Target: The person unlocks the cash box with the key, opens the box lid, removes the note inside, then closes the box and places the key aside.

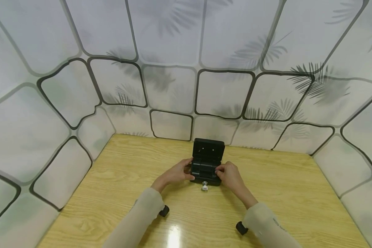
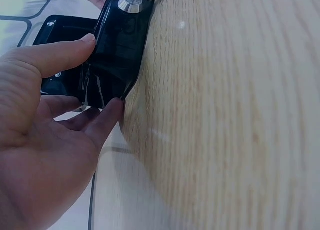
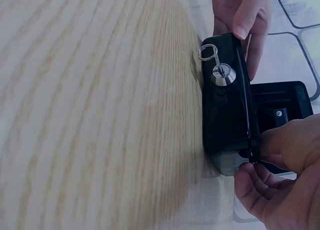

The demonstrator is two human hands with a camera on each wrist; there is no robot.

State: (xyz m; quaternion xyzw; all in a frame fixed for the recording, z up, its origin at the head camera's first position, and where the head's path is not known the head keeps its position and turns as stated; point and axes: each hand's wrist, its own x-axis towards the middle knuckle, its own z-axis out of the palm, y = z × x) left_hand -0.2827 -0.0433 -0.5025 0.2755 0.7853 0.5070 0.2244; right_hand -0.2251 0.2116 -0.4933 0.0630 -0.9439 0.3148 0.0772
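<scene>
A small black cash box (image 1: 205, 181) stands on the table with its lid (image 1: 208, 148) raised at the back. On its front is a silver lock (image 3: 223, 75) with a key and a split ring (image 3: 208, 52) in it. Inside lies a black insert with compartments (image 1: 201, 168). My left hand (image 1: 177, 172) grips the box's left end, thumb at the front rim and fingers against the side. At the opposite end, my right hand (image 1: 230, 175) pinches the right rim, its thumb reaching over the inside edge and its curled fingers outside.
The box rests on a light wood-grain table (image 1: 136, 162). Behind and along both sides hangs a patterned curtain (image 1: 173, 86) with dark outlines and leaf shapes. Black straps or mounts (image 1: 241, 228) sit at both wrists, below pale sleeves.
</scene>
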